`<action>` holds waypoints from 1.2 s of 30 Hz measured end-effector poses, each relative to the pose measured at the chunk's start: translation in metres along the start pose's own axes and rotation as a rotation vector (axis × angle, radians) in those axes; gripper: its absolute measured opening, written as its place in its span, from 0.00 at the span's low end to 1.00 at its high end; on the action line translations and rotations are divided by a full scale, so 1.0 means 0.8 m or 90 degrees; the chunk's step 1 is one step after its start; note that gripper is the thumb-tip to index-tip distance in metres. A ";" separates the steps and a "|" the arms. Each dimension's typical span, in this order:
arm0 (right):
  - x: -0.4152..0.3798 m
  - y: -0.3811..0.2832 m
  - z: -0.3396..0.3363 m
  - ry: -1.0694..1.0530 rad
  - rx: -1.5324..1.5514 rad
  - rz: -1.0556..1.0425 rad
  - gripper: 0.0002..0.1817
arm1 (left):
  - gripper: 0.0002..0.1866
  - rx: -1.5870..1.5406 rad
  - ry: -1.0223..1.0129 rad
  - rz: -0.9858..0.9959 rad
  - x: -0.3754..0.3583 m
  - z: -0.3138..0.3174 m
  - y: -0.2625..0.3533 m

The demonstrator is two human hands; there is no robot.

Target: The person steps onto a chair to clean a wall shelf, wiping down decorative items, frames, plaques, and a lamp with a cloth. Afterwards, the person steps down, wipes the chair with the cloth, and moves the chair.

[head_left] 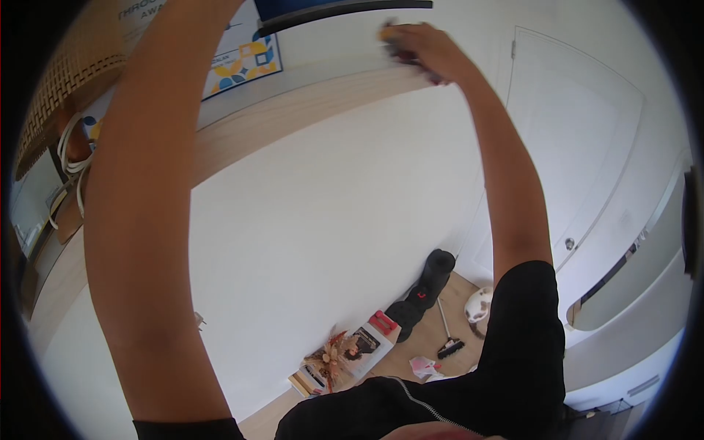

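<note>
My left arm reaches up past the top edge of the view, so its hand is out of sight. High at the upper middle, my right hand (433,51) is smeared by motion, its fingers closed around a small thing with orange and dark grey parts (389,35) that I cannot make out. Just left of it is the dark lower edge of a blue panel (345,13), cut off by the top of the view. A framed certificate (246,55) with blue and yellow shapes leans behind my left arm, above a pale wooden ledge (293,110).
A woven lampshade (70,81) and white cable (70,143) are at left. Below, along the wall, stand dried flowers (334,359), a box (372,345) and black rolled items (436,271). A brush (449,348) and a cat (479,304) are on the floor near a white door (572,132).
</note>
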State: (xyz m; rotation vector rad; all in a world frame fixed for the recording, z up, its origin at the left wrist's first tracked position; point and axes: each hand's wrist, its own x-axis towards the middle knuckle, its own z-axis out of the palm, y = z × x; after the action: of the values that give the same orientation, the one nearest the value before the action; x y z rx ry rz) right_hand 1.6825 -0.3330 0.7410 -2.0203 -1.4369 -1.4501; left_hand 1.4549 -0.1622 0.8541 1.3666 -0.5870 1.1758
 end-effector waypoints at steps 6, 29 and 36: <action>-0.067 0.032 0.010 -0.034 -0.385 0.177 0.09 | 0.14 0.054 0.014 -0.001 -0.014 0.011 0.000; -0.235 -0.290 -0.216 -0.030 -0.318 0.030 0.17 | 0.13 -0.273 -0.099 -0.113 -0.275 0.155 -0.021; -0.359 -0.330 -0.214 -0.126 -0.262 0.121 0.22 | 0.16 -0.219 -0.125 -0.284 -0.408 0.157 -0.062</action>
State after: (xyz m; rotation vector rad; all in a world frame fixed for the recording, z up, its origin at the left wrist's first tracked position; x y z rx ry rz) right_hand 1.3658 -0.4857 0.5004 -2.5306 -1.0334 -1.6003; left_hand 1.4164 -0.3662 0.5685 1.2378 -0.5556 0.5576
